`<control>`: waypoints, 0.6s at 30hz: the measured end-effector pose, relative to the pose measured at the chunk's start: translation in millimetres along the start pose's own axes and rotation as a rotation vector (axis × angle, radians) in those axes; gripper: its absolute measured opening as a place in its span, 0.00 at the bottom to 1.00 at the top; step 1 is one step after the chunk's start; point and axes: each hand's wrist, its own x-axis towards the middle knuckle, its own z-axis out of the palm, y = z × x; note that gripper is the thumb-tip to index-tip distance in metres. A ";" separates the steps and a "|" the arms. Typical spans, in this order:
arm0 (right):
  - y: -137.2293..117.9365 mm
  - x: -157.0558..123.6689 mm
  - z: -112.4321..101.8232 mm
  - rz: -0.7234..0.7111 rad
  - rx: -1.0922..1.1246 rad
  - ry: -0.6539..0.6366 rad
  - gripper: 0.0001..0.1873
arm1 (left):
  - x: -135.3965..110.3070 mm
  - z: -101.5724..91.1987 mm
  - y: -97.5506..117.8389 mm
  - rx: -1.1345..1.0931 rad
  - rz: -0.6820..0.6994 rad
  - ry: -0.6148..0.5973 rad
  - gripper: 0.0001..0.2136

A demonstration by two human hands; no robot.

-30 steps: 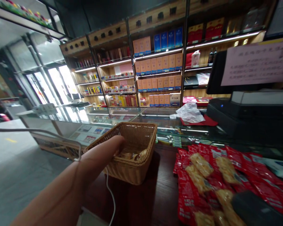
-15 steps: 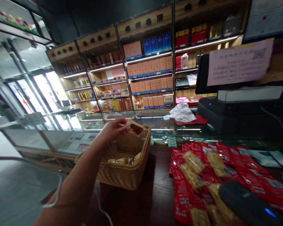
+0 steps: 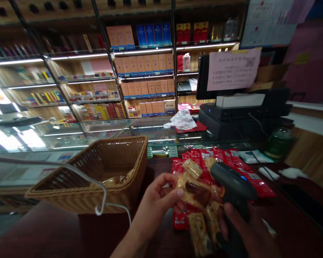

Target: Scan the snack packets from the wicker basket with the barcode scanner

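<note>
My left hand (image 3: 158,195) is shut on a clear-wrapped snack packet (image 3: 195,191) holding a pale cracker with a dark filling. My right hand (image 3: 239,229) grips a black handheld barcode scanner (image 3: 231,182), whose head sits just right of the packet. Both hands are over a heap of red and clear snack packets (image 3: 204,157) on the dark wooden counter (image 3: 43,229). The heap's lower part is hidden behind my hands. A wicker basket (image 3: 78,197) with a few packets inside stands to the left of my left hand.
A white cable (image 3: 102,208) loops over the basket's front. Behind stand a glass display case, lit shelves of boxes, and a till with a screen bearing a paper notice. A plastic bag lies on a red mat; a green jar stands at right.
My left hand has moved from above the basket to the red heap with the packet. The black scanner has come up into my right hand. The view has swung left.
</note>
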 end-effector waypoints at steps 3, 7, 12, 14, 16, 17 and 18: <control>3.4 1.2 2.2 0.057 0.032 0.022 0.30 | 3.5 6.1 -23.0 -0.036 -0.049 0.033 0.18; 6.5 -1.4 2.9 0.103 0.077 -0.011 0.32 | -0.2 6.0 -39.8 -0.064 0.060 0.018 0.14; 1.2 -6.0 3.7 0.110 0.138 0.027 0.35 | -9.8 -6.0 -40.7 0.416 0.606 -0.097 0.11; 0.4 -6.3 3.1 0.140 0.149 0.067 0.35 | -14.3 -8.5 -39.9 0.506 0.642 -0.184 0.13; 1.5 -5.3 2.3 0.155 0.150 0.117 0.35 | -18.8 -7.4 -40.8 0.422 0.526 -0.229 0.13; 2.6 -4.4 2.0 0.154 0.147 0.145 0.36 | -20.7 -5.8 -42.0 0.324 0.422 -0.229 0.13; 3.9 -3.5 1.9 0.151 0.147 0.172 0.36 | -22.2 -3.8 -43.5 0.198 0.303 -0.219 0.12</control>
